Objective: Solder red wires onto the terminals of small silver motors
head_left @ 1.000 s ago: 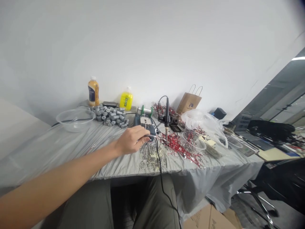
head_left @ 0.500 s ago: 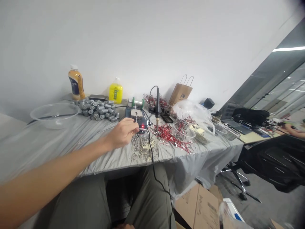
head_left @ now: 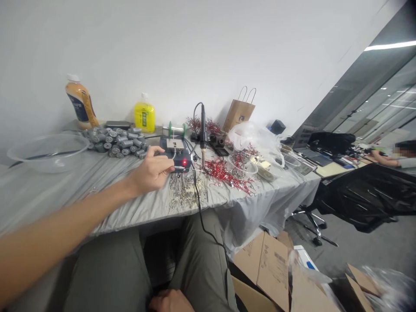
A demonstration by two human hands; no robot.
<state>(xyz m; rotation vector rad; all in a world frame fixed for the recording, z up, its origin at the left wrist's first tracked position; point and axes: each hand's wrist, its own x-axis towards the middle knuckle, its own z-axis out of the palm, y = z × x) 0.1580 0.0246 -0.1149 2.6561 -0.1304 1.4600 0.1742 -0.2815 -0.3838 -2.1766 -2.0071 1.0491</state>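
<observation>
My left hand is at the left front of the soldering station, with its red light on. Its fingers are curled closed, the index bent higher than the others; anything between them is hidden. A soldering iron with a black handle stands upright, tip down, just right of the station. Behind it lies a spool of solder wire with green flanges. My right hand rests low in the lap, cut off by the bottom edge, its fingers mostly hidden. Red wires with metal ends lie right of the iron.
Small silver motors are piled at left, beside a clear plastic bowl. Behind stand an orange bottle and a yellow bottle. A paper bag, cardboard boxes and a black chair are to the right; a co-worker sits beyond.
The view has shifted, so the table's things appear farther left and higher. My left hand has drawn slightly left of the station's front, index finger raised. More of my right hand shows.
</observation>
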